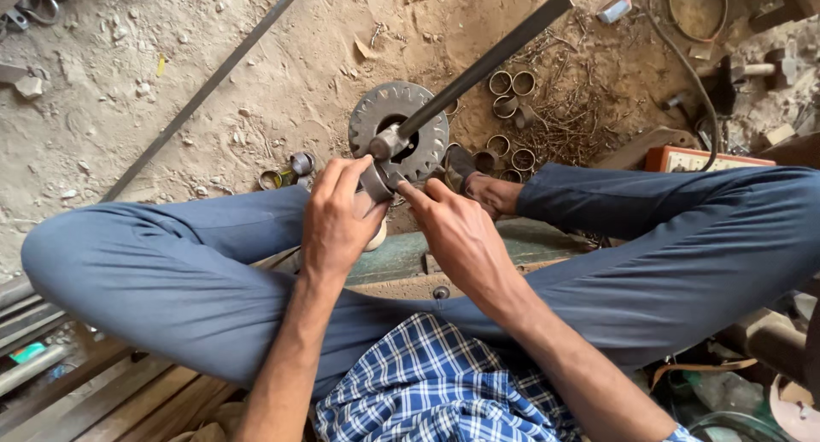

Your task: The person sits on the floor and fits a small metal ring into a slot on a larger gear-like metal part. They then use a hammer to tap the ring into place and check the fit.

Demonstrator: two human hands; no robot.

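Steel, so stiff and likely heavy, the ring [376, 182] sits at the rod [478, 69] end before the toothed disc [399, 131], left hand [337, 224] grasping its rim, right hand [461, 233] pinching beside it.

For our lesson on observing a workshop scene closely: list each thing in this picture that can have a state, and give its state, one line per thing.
left hand: closed around a small metal ring
right hand: fingertips pinching the same ring
metal ring: held at the bar's end
long dark bar: slanted, end socket over the disc
toothed metal disc: flat on the sandy ground
loose metal rings: scattered on the ground, some upright
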